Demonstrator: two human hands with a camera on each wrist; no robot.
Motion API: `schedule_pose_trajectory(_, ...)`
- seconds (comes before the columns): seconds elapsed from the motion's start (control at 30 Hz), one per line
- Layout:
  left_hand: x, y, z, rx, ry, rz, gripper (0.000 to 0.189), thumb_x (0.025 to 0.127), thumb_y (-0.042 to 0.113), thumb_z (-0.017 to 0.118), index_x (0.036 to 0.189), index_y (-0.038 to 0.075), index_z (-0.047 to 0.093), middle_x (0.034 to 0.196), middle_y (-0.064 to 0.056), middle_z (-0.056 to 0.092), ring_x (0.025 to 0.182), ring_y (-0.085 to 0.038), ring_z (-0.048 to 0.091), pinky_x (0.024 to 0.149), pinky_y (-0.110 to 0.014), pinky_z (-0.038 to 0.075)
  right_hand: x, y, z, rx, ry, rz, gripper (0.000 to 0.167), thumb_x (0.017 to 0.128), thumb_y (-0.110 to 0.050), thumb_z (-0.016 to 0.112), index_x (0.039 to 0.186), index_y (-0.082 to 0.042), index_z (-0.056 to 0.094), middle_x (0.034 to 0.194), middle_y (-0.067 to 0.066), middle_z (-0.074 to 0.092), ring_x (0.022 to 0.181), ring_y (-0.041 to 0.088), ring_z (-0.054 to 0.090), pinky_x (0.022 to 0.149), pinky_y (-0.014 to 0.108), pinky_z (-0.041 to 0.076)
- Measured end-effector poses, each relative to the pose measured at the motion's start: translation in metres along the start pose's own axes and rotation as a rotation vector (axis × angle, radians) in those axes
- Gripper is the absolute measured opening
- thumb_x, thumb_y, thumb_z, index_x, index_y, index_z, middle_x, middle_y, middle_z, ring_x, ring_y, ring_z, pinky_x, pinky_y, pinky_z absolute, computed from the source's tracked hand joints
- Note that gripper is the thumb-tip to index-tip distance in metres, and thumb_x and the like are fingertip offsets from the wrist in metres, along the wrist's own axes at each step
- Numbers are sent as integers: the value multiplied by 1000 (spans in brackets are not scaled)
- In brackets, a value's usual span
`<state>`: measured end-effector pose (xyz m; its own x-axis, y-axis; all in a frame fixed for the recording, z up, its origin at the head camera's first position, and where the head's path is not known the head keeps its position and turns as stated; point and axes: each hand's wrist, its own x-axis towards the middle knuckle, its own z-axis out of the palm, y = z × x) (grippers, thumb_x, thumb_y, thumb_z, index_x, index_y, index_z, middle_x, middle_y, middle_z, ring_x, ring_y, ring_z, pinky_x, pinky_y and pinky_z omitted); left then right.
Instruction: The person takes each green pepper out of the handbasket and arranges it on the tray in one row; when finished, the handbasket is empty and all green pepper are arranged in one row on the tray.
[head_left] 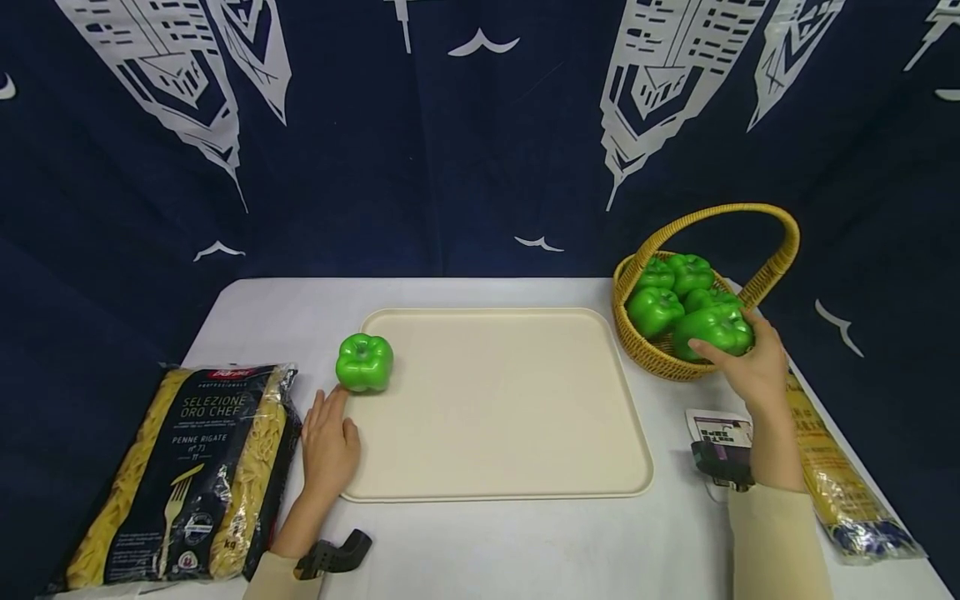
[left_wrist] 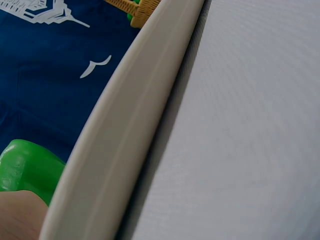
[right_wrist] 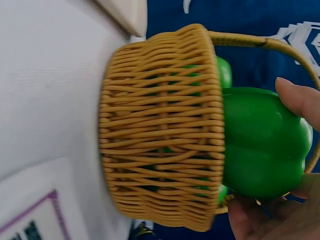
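Note:
My right hand grips a green bell pepper at the near side of a wicker basket, thumb on one side and fingers on the other. In the right wrist view that bell pepper sticks up past the basket's rim. Several more green bell peppers lie inside the basket. My left hand rests by the left edge of a cream tray, its fingers fairly straight. Just beyond its fingertips, a single green bell pepper sits on the tray's left edge; whether they touch it I cannot tell.
A large bag of penne pasta lies at the left of the white table. To the right, a yellow plastic package lies partly behind my right arm, near a small printed card. The basket's arched handle rises over the peppers.

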<state>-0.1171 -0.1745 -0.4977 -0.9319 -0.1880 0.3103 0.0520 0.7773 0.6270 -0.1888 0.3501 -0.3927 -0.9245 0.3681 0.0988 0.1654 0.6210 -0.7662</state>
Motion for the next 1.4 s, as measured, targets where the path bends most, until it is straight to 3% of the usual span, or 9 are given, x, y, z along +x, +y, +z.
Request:
schedule_pose_trajectory(0.33,2,0,-1,2,-7,-8,43,88,-7,45,131,-12,51,142,-31,47,141,-51,28,116,-62,17,-12,-20,-14,42,53,22,89,86,-28,73,157,-25,20,159,14,24,141,39,29,113,59,29)
schedule_pose_trajectory(0.6,3,-1,0,-2,5,6,43,87,-7,46,130,-11,52,141,-30,48,141,-51,29,116,-62,18,-23,-34,-14,56,17,-85,89,85,-21,74,156,-30,21,160,13,24,140,34,30,112,52,33)
schedule_pose_trajectory(0.77,3,0,1,-5,-8,2,43,88,-8,45,130,-11,52,142,-30,48,141,-51,28,116,-62,17,-27,-39,-8,76,-23,-184,90,83,-13,76,155,-29,25,159,12,26,137,29,34,106,30,40)
schedule_pose_trajectory(0.9,2,1,1,-7,0,9,42,88,-8,46,130,-11,52,141,-31,48,141,-51,29,115,-63,18,-27,-45,3,99,-95,-217,93,82,-13,78,156,-23,22,158,16,26,133,33,37,92,8,42)
schedule_pose_trajectory(1.03,2,0,1,-7,11,20,42,87,-8,46,129,-12,52,141,-31,48,140,-52,29,115,-64,18,-27,-56,21,96,-174,-245,95,81,-15,79,156,-17,23,153,23,28,125,38,41,76,2,41)
schedule_pose_trajectory(1.2,2,-2,1,-9,9,14,42,87,-8,46,129,-11,52,141,-31,48,140,-52,29,115,-63,18,-30,-74,54,79,-256,-334,92,78,-13,81,154,-12,29,146,27,34,122,39,44,76,8,43)
schedule_pose_trajectory(1.3,2,-3,2,-8,4,9,43,88,-8,46,130,-12,52,141,-31,48,141,-52,28,115,-63,17,-32,-86,77,91,-311,-379,91,77,-11,82,153,-11,32,144,25,37,123,37,45,86,27,53)
schedule_pose_trajectory(1.4,2,-4,2,-8,-2,5,43,88,-7,46,130,-12,51,142,-31,47,141,-52,27,116,-63,16,-35,-97,100,116,-370,-423,91,75,-9,83,152,-12,34,141,23,40,124,37,46,91,49,54)
